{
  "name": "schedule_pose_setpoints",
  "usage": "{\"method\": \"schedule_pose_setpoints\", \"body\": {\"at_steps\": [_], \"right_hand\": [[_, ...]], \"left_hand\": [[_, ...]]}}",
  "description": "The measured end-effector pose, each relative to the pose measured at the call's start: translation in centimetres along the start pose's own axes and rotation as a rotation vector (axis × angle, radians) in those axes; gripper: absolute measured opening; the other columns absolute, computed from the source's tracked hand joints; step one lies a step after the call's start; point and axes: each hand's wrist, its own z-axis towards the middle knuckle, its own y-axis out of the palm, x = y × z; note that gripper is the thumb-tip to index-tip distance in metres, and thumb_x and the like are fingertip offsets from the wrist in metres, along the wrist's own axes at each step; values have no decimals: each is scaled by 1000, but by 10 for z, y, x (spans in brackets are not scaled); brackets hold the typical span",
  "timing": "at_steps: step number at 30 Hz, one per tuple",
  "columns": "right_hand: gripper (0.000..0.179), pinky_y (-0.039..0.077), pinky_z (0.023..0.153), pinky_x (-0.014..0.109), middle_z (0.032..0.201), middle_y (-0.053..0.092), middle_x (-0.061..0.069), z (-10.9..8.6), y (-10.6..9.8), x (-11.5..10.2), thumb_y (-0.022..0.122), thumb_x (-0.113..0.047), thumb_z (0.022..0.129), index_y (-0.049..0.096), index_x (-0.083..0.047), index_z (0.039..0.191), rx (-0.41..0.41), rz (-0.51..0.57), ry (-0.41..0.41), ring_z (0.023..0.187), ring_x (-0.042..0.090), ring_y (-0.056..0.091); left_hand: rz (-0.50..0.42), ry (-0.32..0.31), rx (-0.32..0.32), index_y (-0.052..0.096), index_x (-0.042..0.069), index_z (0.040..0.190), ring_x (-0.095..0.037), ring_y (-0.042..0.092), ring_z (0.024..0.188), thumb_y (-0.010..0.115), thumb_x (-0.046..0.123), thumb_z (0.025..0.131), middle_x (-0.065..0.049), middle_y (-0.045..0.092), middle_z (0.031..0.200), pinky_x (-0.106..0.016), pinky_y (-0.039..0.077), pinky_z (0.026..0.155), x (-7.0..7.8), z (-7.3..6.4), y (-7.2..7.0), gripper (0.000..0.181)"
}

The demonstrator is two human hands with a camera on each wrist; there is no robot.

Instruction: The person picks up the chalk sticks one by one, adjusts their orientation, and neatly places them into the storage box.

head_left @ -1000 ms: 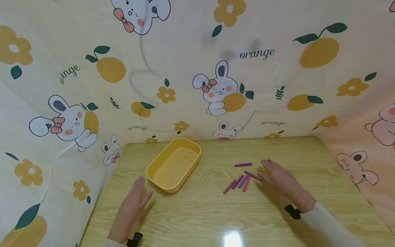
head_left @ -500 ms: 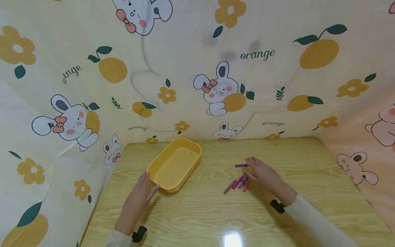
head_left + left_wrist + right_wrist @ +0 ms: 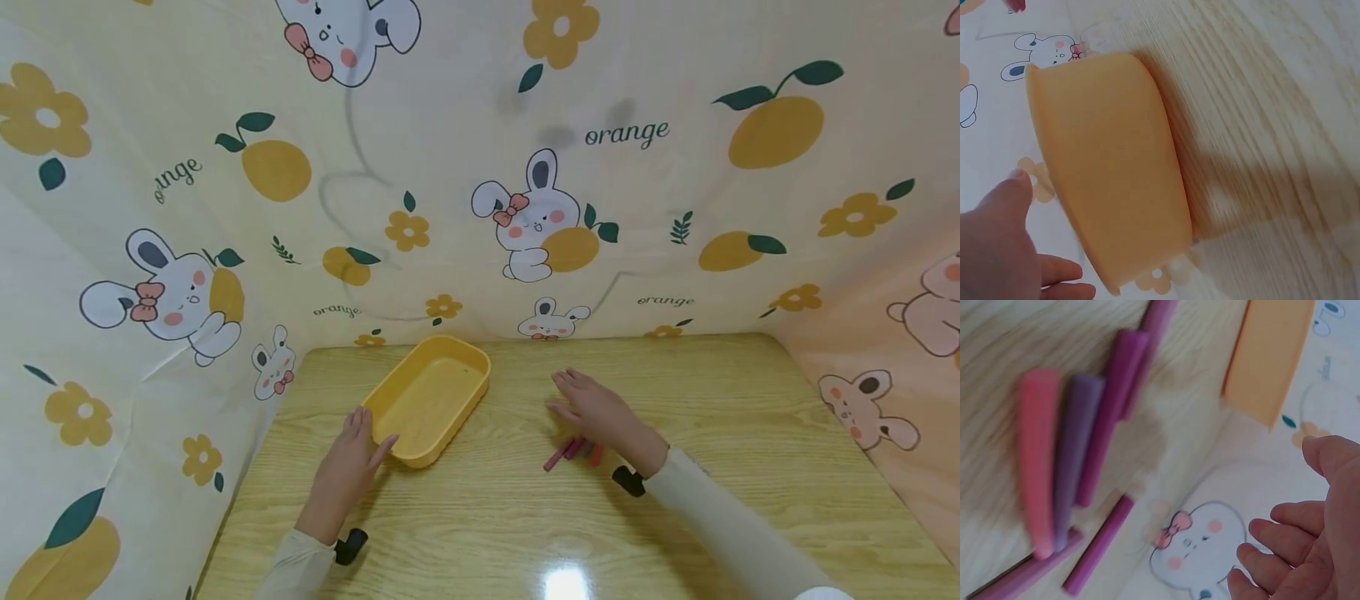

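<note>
Your right grip (image 3: pixel 597 414) is spread, holding nothing | coloured sticks (image 3: pixel 1075 456) lie beneath it, toward the worktop's (image 3: pixel 465 533) near edge, most slanting near-left to far-right; your right is nearer | your left grip (image 3: pixel 347 471), also spread, flanks the far-left corner's yellow tray (image 3: pixel 427 404)

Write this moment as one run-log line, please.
left hand: holds nothing, beside yellow tray, contact unclear | right hand: holds nothing, above coloured sticks | sticks: on table, outside tray
</note>
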Motion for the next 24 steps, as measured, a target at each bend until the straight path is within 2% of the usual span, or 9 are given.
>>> {"method": "schedule_pose_setpoints", "body": {"at_steps": [7,16,24], "right_hand": [[57,30,104,48,138,42,21,21,6,-15,47,-37,97,43,4,136,-47,7,-35,130,36,35],[53,30,105,46,139,43,20,45,17,-31,47,-33,98,42,3,137,-97,14,-88,129,35,37],[53,30,105,42,141,41,15,62,28,-33,46,-32,98,39,-1,140,-109,-11,-137,131,28,36]], "left_hand": [[-11,-6,0,31,-15,137,-44,28,130,42,50,95,-34,29,141,-55,31,100,3,8,4,78],[1,-52,-33,30,-13,139,-46,27,130,44,50,95,-36,29,140,-56,32,99,8,13,9,78],[40,-49,11,33,-15,136,-47,29,128,45,49,94,-37,31,137,-54,32,100,11,22,11,77]]}}
